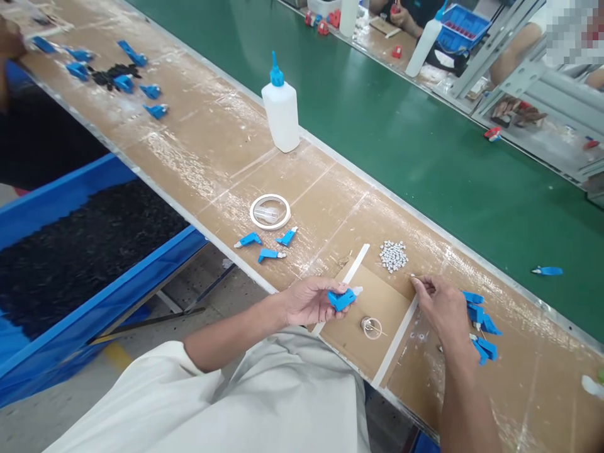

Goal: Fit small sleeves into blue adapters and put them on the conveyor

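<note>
My left hand (311,301) is closed around a blue plastic part (340,299) with a pale tip pointing right, held over the cardboard sheet (363,283). To the right, my right hand (436,302) is pinched just above the table, with a tiny whitish piece (413,275) at its fingertips. A pile of small grey-white pieces (393,256) lies just beyond those fingers. Below my left hand, on the cardboard, is a small round clear cup (372,328) with a thin stick in it. More blue parts (482,322) lie beside my right wrist, partly covered by it.
Several blue parts (268,254) lie left of the cardboard near a white tape roll (270,212). A white squeeze bottle (282,113) stands by the green belt (358,119). Blue parts and black pieces (113,77) lie farther left. A blue-lined bin (94,233) holds black pieces. Other people sit across the belt.
</note>
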Available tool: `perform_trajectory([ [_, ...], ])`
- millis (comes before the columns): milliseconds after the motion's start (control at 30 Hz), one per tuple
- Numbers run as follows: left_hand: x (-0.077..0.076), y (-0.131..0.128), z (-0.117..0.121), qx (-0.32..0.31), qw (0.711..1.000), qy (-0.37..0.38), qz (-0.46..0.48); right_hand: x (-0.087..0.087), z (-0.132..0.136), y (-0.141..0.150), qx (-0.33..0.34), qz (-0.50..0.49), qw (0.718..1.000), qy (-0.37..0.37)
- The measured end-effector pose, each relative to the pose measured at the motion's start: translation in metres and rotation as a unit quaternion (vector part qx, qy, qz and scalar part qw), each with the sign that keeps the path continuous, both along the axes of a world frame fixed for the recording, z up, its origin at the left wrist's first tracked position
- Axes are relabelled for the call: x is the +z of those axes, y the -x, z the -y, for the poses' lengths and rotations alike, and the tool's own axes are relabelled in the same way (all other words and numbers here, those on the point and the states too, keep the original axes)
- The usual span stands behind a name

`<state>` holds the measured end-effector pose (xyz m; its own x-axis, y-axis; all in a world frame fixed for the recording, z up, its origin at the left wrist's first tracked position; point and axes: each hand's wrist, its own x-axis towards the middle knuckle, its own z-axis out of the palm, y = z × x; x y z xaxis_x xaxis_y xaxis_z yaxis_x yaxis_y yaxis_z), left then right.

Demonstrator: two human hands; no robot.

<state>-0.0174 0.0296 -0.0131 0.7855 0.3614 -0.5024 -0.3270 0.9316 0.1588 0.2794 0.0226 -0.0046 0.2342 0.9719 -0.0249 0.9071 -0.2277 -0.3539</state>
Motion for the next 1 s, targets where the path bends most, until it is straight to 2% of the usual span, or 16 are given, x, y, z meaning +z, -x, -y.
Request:
perform_trajectory([
  [167, -0.002, -0.001, -0.002, -0.015, 1.000, -0.001, 0.001, -0.005, -0.006, 0.012, -0.065, 0.012, 0.998, 0.024],
  [300, -0.005, -0.001, -0.003, -0.022, 1.000, 0.009, 0.006, -0.009, -0.013, 0.008, -0.071, -0.011, 0.997, 0.032],
  [600, -0.011, 0.005, -0.003, -0.007, 1.000, -0.006, -0.016, -0.008, -0.013, -0.034, -0.012, -0.099, 0.994, 0.051],
  [800, -0.005, 0.000, -0.009, -0.003, 1.000, -0.008, 0.001, -0.010, -0.008, -0.028, 0.034, -0.076, 0.996, 0.024],
  [1000, -0.009, -0.004, -0.012, -0.027, 1.000, -0.014, -0.007, -0.014, -0.009, -0.027, 0.079, -0.043, 0.996, 0.002],
])
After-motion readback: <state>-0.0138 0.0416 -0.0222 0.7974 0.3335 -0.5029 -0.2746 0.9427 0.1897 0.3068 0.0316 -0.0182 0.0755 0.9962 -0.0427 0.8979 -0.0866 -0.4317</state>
